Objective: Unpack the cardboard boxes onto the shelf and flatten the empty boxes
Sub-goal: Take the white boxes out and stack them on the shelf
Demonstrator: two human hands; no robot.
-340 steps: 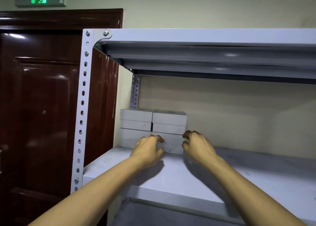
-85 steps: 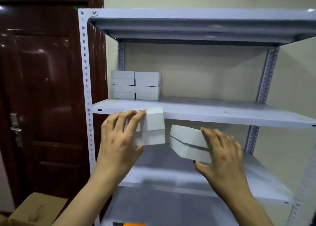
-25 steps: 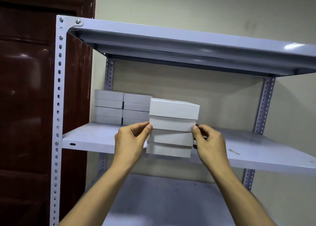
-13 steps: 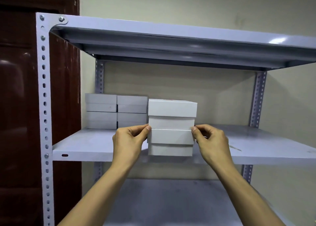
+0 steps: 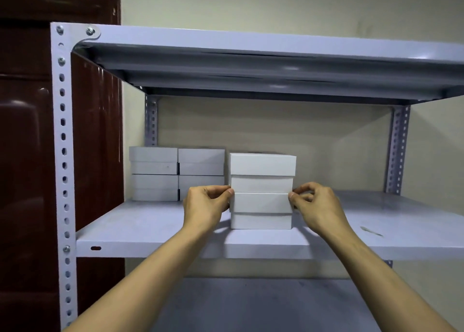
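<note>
Four white boxes (image 5: pixel 175 173) are stowed at the shelf (image 5: pixel 150 226) rear left. A two-box stack (image 5: pixel 261 191) rests just beside them, pinched at its sides by the left hand (image 5: pixel 206 206) and right hand (image 5: pixel 316 206). Judged remaining: release, further unpacking, carton flattening; no cartons are in view.

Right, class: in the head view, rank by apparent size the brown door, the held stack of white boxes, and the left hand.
1. brown door, largest, though partly cut off.
2. held stack of white boxes.
3. left hand, smallest, though it sits slightly nearer the camera.
</note>
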